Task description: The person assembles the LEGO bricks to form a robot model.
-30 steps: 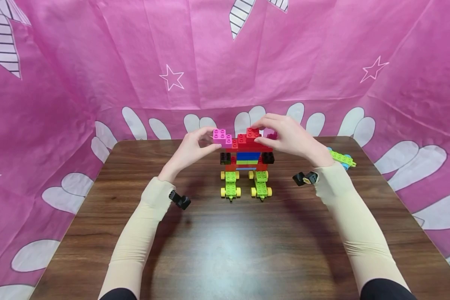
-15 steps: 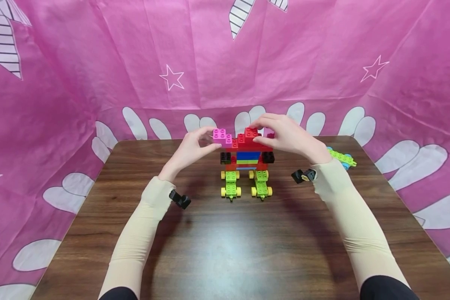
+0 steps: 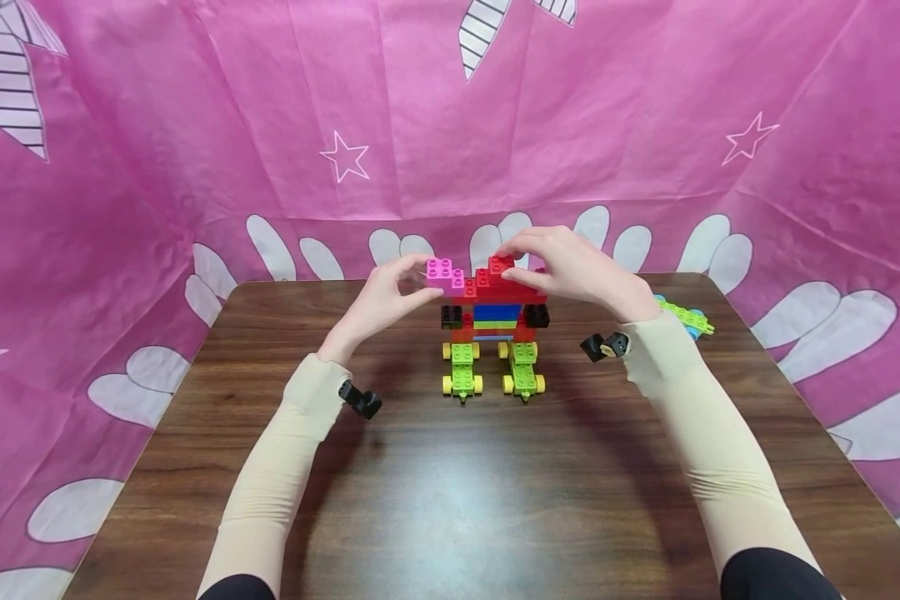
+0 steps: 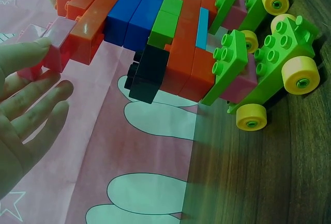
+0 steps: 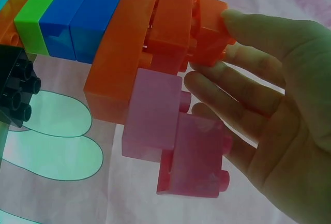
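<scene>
A toy building-brick figure stands upright on two lime wheeled bases (image 3: 462, 379) with yellow wheels. Its body stacks blue bricks (image 3: 497, 312), lime and red ones, with a black brick (image 4: 149, 74) jutting from each side. At its upper left, my left hand (image 3: 378, 300) pinches a pink brick (image 3: 439, 268) between thumb and fingers. My right hand (image 3: 570, 267) pinches the small red brick (image 5: 213, 14) at the very top, thumb on one side and fingers on the other. Below that hand, two pink bricks (image 5: 152, 113) step outward on the right shoulder.
Another lime wheeled base (image 3: 686, 317) with blue wheels lies toward the back right, behind my right forearm. The figure stands near the back of the brown wooden table (image 3: 435, 492). A pink cloth (image 3: 420, 100) hangs behind and around the table.
My right hand has slid slightly left, and the top red brick in its fingers has shifted left with it. My left hand stays in place on the pink brick.
</scene>
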Available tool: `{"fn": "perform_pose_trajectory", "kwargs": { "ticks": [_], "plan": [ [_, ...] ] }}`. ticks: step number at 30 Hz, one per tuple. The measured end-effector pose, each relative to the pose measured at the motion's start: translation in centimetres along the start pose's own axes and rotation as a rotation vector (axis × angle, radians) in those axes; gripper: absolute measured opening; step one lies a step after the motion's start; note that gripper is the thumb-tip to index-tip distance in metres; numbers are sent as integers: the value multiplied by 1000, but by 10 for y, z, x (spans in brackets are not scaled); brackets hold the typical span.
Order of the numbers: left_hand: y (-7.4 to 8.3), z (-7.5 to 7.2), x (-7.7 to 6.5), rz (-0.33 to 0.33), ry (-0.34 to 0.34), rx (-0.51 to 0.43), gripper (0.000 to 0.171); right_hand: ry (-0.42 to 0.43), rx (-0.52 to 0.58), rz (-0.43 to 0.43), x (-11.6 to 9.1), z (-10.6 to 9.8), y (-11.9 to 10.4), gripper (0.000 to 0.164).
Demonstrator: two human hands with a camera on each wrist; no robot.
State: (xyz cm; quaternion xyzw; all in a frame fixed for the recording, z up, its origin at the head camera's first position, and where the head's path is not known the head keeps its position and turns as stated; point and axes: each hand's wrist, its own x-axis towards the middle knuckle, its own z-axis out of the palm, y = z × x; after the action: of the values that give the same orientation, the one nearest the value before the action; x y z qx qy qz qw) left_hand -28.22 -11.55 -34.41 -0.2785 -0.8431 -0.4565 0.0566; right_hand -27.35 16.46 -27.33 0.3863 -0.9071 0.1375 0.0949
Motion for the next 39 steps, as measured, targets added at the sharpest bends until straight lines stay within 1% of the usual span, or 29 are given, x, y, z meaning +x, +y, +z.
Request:
{"fn": "perform_pose_trajectory", "kwargs": {
  "ticks": [7,14,20,30,39],
  "plan": [
    [30,-5,-9,12,-10,-1,42,12,1,1,-2,0,0,32],
    [32,-6,-10,28,-14,-4,41,22,-4,-18,-1,0,0,31],
    [31,-7,-10,19,-11,-12,41,11,-14,-27,2,0,-1,31],
    [31,-7,-10,23,-14,-13,41,14,9,-50,4,-2,0,29],
    [30,-6,-10,21,-15,-23,42,-6,2,-24,4,-3,-3,30]
  ]
}}
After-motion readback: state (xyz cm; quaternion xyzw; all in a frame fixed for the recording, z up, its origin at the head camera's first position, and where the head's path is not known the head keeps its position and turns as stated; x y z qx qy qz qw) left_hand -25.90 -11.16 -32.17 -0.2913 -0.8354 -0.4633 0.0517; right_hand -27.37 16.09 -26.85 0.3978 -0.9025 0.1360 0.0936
